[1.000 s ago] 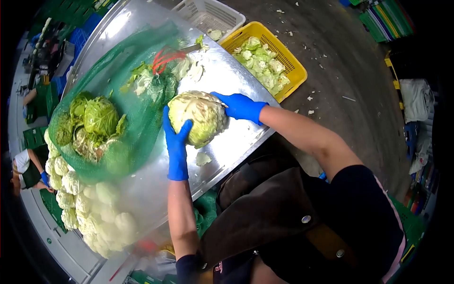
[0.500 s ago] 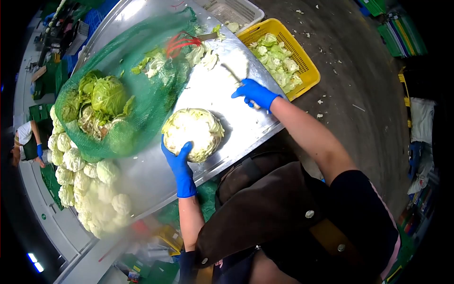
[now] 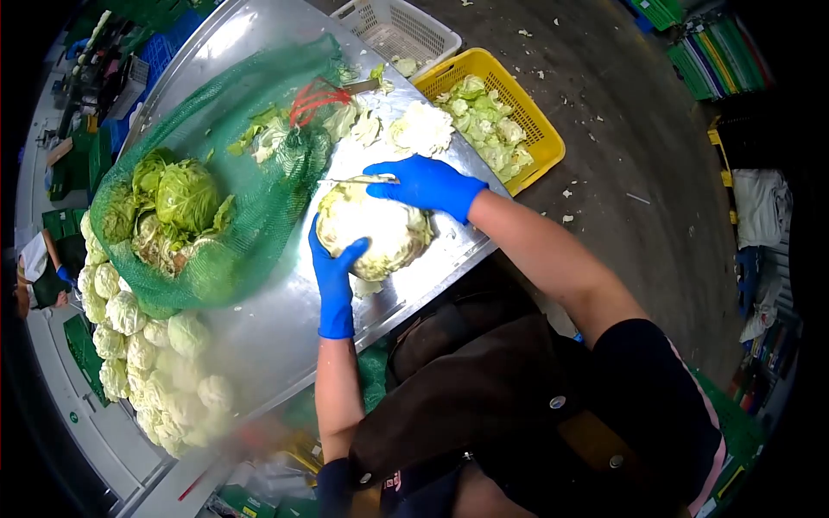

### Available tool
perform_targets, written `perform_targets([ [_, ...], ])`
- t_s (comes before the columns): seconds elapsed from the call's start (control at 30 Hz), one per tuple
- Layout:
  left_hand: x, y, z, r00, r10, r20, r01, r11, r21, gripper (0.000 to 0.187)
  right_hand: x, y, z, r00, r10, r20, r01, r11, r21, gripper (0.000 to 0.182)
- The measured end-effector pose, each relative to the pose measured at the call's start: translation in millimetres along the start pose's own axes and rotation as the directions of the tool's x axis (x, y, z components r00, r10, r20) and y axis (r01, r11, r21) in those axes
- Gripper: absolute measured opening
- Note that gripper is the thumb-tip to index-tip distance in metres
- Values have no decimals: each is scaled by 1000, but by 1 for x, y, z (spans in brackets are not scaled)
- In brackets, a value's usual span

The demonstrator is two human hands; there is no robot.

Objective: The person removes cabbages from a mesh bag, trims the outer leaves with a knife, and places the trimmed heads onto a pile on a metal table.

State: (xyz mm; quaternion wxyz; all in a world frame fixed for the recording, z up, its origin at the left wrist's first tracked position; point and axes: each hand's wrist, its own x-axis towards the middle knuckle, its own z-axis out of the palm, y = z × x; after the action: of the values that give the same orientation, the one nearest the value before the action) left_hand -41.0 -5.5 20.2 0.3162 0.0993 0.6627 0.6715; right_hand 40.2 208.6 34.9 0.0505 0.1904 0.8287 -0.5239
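Note:
Both of my hands wear blue gloves. My left hand [image 3: 335, 268] grips the near left side of a pale cauliflower-like cabbage head [image 3: 371, 229], with thumb and fingers spread round it. A thin knife [image 3: 358, 180] is in my right hand [image 3: 423, 184], its blade lying across the far side of the head and pointing left. Cut pale leaves [image 3: 421, 129] lie on the metal table [image 3: 281, 345] just beyond my right hand. A small leaf piece shows under the near edge of the head.
A green net bag [image 3: 259, 207] holding leafy cabbages [image 3: 186, 194] spreads over the table's left side. Many trimmed heads [image 3: 142, 350] are piled at the far left. Beyond the table stand a yellow crate [image 3: 548, 147] of leaves and a white crate [image 3: 445, 41]. A co-worker [image 3: 39, 268] stands far left.
My right hand has moved left with the knife, from above the table onto the cabbage head. The head has shifted slightly right and tilted in my left hand.

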Motion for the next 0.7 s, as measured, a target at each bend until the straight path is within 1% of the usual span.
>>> perform_targets([
  [0.07,11,-5,-8,999,-29,25,30,999,-25,83,18,12,3,995,-99,-33,96,993,-73,48],
  [0.13,11,-2,-10,995,-39,92,37,999,24,85,16,13,-3,990,-9,-144,-9,992,-124,43],
  [0.17,12,1,-11,991,-42,130,36,998,49,86,30,61,11,950,-17,-311,-30,989,-147,39],
  [0.2,14,-8,-18,980,20,197,-39,994,98,93,31,87,4,967,175,-185,-200,972,-124,36],
  [0.27,9,7,-7,969,25,247,-65,986,153,100,3,94,-3,951,165,-260,-222,953,-205,41],
  [0.33,28,8,-10,943,-52,330,9,992,129,103,-18,57,-17,943,99,-316,-210,918,-338,50],
  [0.37,38,9,-13,923,-53,381,1,991,135,105,-27,37,-22,938,60,-341,-203,893,-401,55],
  [0.4,46,11,-15,897,-75,435,19,991,133,106,-33,26,-19,922,-89,-376,-30,954,-300,72],
  [0.43,50,13,-15,901,-50,430,-17,989,149,105,-35,13,-13,971,-63,-232,10,975,-222,75],
  [0.47,51,16,-16,904,-26,427,-51,984,170,104,-36,5,-8,996,-46,-81,35,990,-135,78],
  [0.5,47,17,-17,955,-37,295,-45,963,267,103,-26,29,14,996,-83,-19,80,990,-117,79],
  [0.53,40,18,-18,987,-33,156,-26,932,362,103,-27,27,17,976,-175,-130,173,985,-28,80],
  [0.57,17,17,-15,979,203,21,-171,758,629,101,-28,24,16,990,-98,-98,89,992,-91,76],
  [0.6,-4,21,1,945,327,14,-242,667,704,108,-34,13,14,997,-13,-74,2,988,-154,73],
  [0.67,-24,3,19,912,402,77,-235,360,903,119,-42,8,19,995,-38,-92,23,987,-156,82],
  [0.7,-29,20,32,968,250,-20,-95,438,894,128,-41,12,30,977,-149,-152,95,945,-314,84],
])
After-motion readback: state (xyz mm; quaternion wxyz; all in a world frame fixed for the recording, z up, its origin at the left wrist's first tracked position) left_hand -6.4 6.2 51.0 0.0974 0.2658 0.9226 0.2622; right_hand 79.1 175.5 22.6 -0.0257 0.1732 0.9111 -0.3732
